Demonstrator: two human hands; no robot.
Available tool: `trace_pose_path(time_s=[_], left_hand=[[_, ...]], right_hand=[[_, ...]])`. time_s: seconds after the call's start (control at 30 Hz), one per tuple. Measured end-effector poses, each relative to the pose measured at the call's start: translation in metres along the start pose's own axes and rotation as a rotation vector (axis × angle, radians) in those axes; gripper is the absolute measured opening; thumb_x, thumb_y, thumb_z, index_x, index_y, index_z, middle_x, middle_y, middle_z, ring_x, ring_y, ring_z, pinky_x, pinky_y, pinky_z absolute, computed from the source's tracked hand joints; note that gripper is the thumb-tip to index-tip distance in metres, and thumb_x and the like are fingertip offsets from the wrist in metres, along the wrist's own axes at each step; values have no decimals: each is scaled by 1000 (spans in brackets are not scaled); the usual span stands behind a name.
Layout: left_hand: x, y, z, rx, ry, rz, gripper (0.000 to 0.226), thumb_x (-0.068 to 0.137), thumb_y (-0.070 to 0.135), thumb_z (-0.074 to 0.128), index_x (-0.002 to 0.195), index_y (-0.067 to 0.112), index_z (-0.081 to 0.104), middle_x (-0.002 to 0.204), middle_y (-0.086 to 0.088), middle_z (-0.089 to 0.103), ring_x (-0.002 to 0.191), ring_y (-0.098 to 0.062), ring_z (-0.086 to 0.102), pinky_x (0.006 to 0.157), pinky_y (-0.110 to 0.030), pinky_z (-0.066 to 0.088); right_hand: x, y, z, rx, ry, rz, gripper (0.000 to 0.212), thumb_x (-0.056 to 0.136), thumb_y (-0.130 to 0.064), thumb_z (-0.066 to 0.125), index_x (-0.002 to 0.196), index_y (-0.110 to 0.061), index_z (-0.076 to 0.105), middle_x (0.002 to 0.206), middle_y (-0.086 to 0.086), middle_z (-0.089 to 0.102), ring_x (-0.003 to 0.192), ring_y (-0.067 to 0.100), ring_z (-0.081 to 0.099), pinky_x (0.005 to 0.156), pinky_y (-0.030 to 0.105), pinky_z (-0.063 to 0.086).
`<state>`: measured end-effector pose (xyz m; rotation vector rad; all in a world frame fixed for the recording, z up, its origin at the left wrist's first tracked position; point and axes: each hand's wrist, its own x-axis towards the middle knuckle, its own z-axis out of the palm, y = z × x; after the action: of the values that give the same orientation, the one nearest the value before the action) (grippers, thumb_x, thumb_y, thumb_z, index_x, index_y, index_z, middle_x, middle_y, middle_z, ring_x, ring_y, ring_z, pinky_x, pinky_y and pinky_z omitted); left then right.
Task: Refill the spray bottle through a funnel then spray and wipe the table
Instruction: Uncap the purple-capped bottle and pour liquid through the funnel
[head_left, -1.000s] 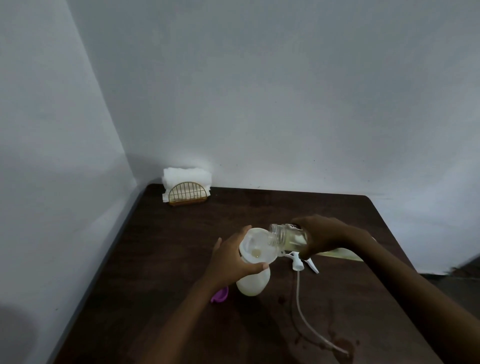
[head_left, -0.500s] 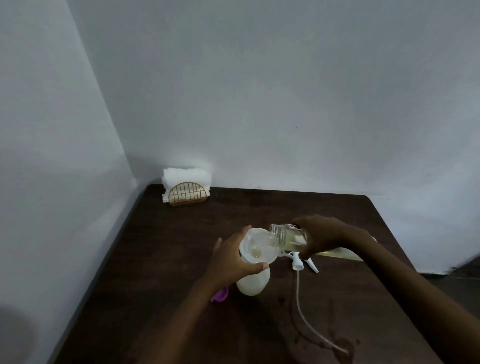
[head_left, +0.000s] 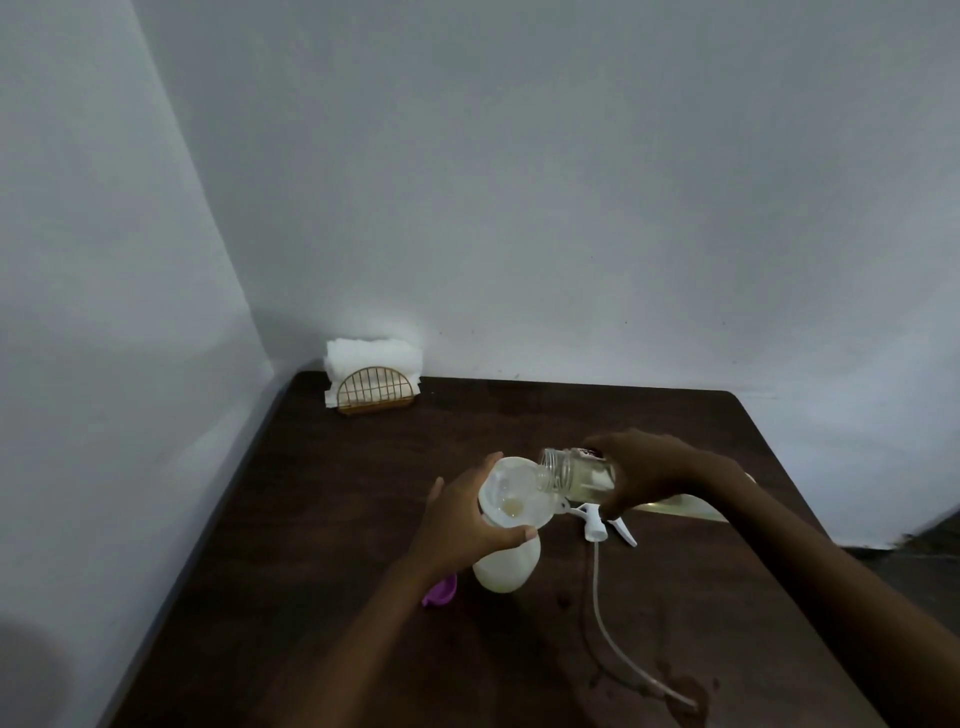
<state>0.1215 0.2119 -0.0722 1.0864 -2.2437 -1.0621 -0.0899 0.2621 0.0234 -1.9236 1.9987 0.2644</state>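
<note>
Head view, item one: bottle (head_left: 506, 569), white translucent plastic, upright near the table's middle, with the funnel (head_left: 514, 493) seated in its neck. We judge it light, thin-walled and easy to tip while the funnel tops it. It is best held at the neck, where our left hand (head_left: 462, 525) curls round it under the funnel's rim.

Item two: jar (head_left: 571, 470), clear and tilted, its mouth over the funnel, grasped round the body by our right hand (head_left: 644, 475). We judge it rigid, and slippery if wet. A little pale liquid sits in the funnel.

Item three: trigger head (head_left: 605, 522), lying just right of the bottle, its thin tube (head_left: 613, 639) trailing toward us. We take the tube to be limp.

Item four: purple cap (head_left: 440, 592), left of the bottle's base.

Surface: dark wood table (head_left: 363, 493), with wet marks near the tube's end. Napkins in a wire holder (head_left: 375, 391) stand at the far left corner. Plain pale walls meet behind.
</note>
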Motion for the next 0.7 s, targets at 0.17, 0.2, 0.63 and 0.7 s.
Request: trace_pose_path(time_s=[0.17, 0.2, 0.63, 0.7], left_hand=[[0, -1, 0, 2, -4, 0, 86, 70, 50, 73, 141, 30, 28, 139, 14, 44, 130, -6, 38, 115, -47, 5], [0, -1, 0, 1, -6, 0, 86, 70, 50, 72, 141, 30, 27, 140, 14, 43, 130, -6, 38, 115, -47, 5], [1, -4, 0, -4, -12, 3, 87, 69, 53, 72, 141, 31, 27, 137, 15, 46, 129, -6, 39, 115, -48, 6], [1, -5, 0, -4, -17, 2, 87, 69, 52, 72, 141, 32, 26, 136, 15, 46, 128, -6, 39, 115, -48, 5]], right_hand=[[-1, -1, -1, -10, -17, 10, 62, 69, -38, 75, 122, -23, 48, 91, -14, 47, 83, 9, 46, 69, 26, 36], [-1, -1, 0, -9, -18, 12, 61, 69, -38, 75, 122, -24, 49, 91, -13, 48, 83, 9, 47, 68, 26, 36], [1, -2, 0, -5, -37, 15, 59, 70, -37, 76, 121, -25, 50, 96, -15, 51, 86, 7, 44, 64, 23, 34], [1, -3, 0, -1, -32, 4, 58, 70, -36, 75, 121, -25, 50, 83, -21, 43, 84, 6, 43, 55, 18, 29]])
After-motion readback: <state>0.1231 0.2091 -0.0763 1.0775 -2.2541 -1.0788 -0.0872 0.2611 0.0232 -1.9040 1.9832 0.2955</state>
